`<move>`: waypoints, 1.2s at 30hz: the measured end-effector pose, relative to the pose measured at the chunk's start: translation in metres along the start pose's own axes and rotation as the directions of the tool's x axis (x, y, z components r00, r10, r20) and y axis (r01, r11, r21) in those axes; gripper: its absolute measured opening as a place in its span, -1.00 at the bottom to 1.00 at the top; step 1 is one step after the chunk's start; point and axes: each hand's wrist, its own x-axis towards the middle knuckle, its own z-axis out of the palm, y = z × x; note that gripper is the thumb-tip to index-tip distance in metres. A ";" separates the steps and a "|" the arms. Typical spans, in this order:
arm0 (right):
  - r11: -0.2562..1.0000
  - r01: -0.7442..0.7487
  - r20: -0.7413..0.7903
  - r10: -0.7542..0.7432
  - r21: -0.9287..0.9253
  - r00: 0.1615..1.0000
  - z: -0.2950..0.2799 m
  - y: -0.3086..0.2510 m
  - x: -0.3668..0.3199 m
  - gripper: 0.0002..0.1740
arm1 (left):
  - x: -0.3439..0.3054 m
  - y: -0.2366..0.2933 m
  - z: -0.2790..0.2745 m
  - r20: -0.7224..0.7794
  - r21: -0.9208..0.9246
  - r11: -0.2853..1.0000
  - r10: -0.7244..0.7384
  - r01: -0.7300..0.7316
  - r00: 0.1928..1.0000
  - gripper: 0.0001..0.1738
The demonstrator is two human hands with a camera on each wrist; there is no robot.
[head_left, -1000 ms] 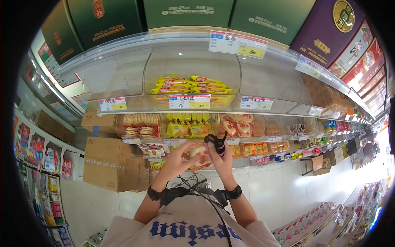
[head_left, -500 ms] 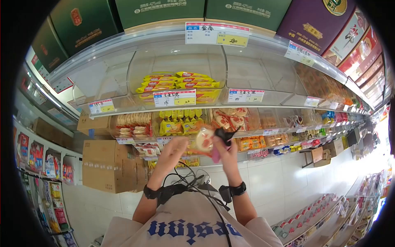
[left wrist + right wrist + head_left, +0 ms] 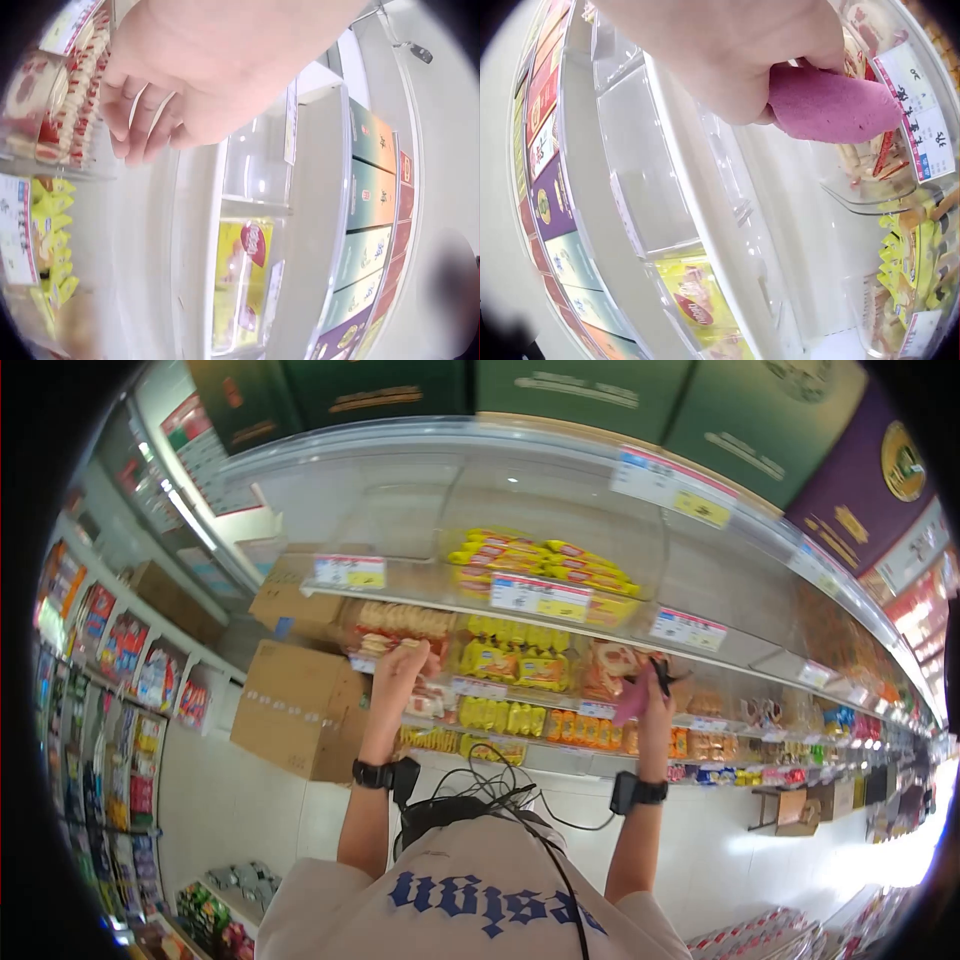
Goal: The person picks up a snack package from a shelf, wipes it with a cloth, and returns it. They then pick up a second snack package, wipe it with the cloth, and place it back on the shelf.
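In the head view my right hand (image 3: 654, 712) grips a pink, soft-looking piece (image 3: 630, 703) with a black strap-like part (image 3: 661, 674) at its top. The right wrist view shows the pink piece (image 3: 832, 105) as a rounded, matte flap coming out from under the curled fingers. It overlaps a bin of cream-and-red biscuit packets (image 3: 605, 660). My left hand (image 3: 402, 672) holds nothing, its fingers loosely bent, in front of a bin of round biscuits (image 3: 410, 620). From the left wrist those fingers (image 3: 139, 139) hang beside the stacked biscuit packets (image 3: 79, 97).
Yellow snack packets (image 3: 545, 565) lie in a clear bin on the shelf above, behind price tags (image 3: 540, 597). More yellow packets (image 3: 515, 663) sit between my hands. Cardboard boxes (image 3: 285, 710) stand at the left, and green gift boxes (image 3: 570, 395) line the top.
My hands have moved apart, left and right. The biscuit packet that was between them, then in the right hand, is no longer seen there. The head view has swung and tilted.
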 end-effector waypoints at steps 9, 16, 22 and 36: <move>0.898 -0.038 0.067 0.010 0.438 0.998 0.000 -0.035 -0.053 -0.58 | 0.080 -0.082 -0.061 -0.151 0.035 0.998 0.064 -0.060 0.986 -0.74; 0.791 -0.138 0.215 0.009 0.596 0.976 -0.003 -0.021 -0.068 -0.59 | 0.174 -0.134 -0.035 -0.099 0.399 0.863 0.375 -0.309 0.922 -0.77; 0.791 -0.154 0.194 0.045 0.592 0.980 0.000 -0.019 -0.082 -0.58 | 0.225 -0.143 -0.015 -0.040 0.418 0.841 0.396 -0.344 0.918 -0.50; 0.892 -0.136 0.111 0.098 0.431 0.989 0.016 -0.030 -0.128 -0.58 | 0.239 -0.128 0.036 0.051 0.486 0.812 0.343 -0.323 0.938 -0.49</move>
